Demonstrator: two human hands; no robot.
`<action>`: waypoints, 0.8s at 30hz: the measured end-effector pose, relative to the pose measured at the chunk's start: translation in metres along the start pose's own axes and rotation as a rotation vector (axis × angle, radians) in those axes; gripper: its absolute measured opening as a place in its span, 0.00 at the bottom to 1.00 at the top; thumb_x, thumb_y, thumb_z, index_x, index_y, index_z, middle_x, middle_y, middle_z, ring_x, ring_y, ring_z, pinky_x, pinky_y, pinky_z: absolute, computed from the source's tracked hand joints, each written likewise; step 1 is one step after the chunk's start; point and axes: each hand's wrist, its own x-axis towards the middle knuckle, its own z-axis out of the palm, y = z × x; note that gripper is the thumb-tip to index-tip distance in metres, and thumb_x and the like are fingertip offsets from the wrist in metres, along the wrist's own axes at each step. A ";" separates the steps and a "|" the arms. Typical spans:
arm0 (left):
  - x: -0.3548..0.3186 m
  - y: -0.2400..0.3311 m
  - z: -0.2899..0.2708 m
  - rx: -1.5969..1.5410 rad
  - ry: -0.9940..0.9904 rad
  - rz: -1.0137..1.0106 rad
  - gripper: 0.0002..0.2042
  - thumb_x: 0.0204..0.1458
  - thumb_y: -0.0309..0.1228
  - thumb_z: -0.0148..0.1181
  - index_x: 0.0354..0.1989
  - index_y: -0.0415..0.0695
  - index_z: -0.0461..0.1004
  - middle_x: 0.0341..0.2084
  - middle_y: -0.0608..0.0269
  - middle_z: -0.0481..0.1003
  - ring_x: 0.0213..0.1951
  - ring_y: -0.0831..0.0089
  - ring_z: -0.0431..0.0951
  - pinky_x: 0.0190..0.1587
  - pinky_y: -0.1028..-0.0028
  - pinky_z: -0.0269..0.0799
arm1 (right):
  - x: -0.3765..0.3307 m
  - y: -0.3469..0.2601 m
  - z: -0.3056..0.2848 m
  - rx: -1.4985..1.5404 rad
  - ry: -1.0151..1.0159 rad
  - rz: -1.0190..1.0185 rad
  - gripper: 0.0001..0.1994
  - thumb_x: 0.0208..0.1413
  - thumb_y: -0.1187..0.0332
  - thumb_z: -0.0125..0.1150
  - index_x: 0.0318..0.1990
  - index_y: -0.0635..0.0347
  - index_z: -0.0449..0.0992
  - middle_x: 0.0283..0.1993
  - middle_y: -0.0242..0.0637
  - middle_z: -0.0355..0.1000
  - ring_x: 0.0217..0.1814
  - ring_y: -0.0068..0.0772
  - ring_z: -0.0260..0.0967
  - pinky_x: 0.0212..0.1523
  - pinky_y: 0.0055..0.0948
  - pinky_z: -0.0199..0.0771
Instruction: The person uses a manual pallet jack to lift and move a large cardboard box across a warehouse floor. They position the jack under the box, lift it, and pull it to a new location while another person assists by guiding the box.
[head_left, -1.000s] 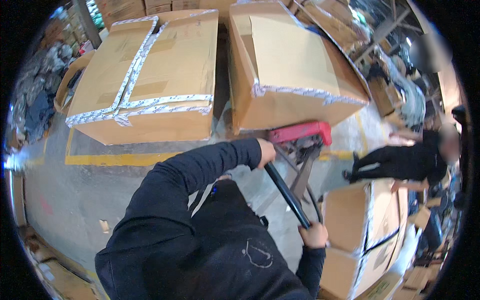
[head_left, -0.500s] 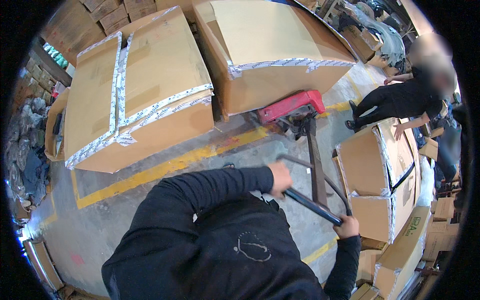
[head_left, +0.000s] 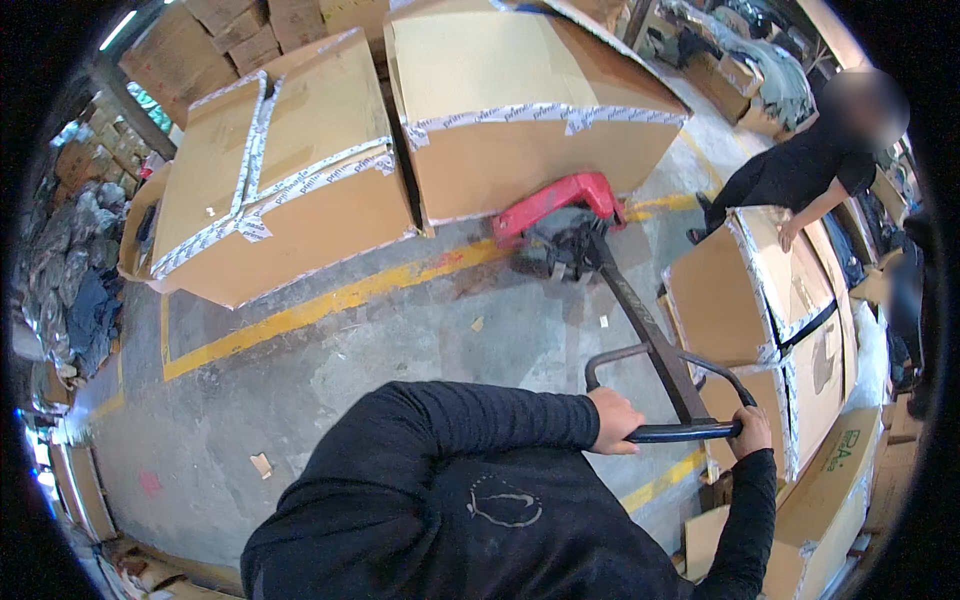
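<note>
On the warehouse floor, both hands grip the pallet jack handle.

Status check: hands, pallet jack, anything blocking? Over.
Left hand and right hand both gripping the pallet jack handle. Red pallet jack under big carton. Stacked boxes close right.

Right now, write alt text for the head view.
Both hands, left hand and right hand, grip the loop handle of a red pallet jack slid under a large taped cardboard box on a concrete warehouse floor.
</note>
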 end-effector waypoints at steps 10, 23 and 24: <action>0.037 0.057 0.069 0.102 0.165 -0.296 0.15 0.41 0.48 0.61 0.25 0.48 0.76 0.19 0.53 0.75 0.25 0.50 0.76 0.31 0.57 0.70 | 0.014 0.044 -0.027 0.186 -0.497 -0.356 0.36 0.27 0.41 0.75 0.42 0.56 0.79 0.42 0.46 0.76 0.49 0.49 0.71 0.51 0.40 0.70; 0.163 0.098 0.042 0.256 0.472 -0.408 0.10 0.37 0.41 0.63 0.19 0.48 0.73 0.15 0.58 0.73 0.22 0.58 0.76 0.28 0.63 0.71 | 0.101 0.220 -0.018 0.485 0.431 -0.468 0.10 0.37 0.77 0.64 0.28 0.63 0.68 0.37 0.46 0.72 0.41 0.46 0.71 0.44 0.37 0.71; 0.174 0.093 0.023 0.291 0.584 -0.375 0.10 0.36 0.39 0.64 0.20 0.48 0.73 0.15 0.59 0.73 0.22 0.57 0.76 0.28 0.63 0.71 | 0.127 0.230 -0.024 0.550 0.433 -0.455 0.10 0.39 0.79 0.62 0.28 0.63 0.67 0.36 0.46 0.72 0.40 0.44 0.72 0.43 0.36 0.71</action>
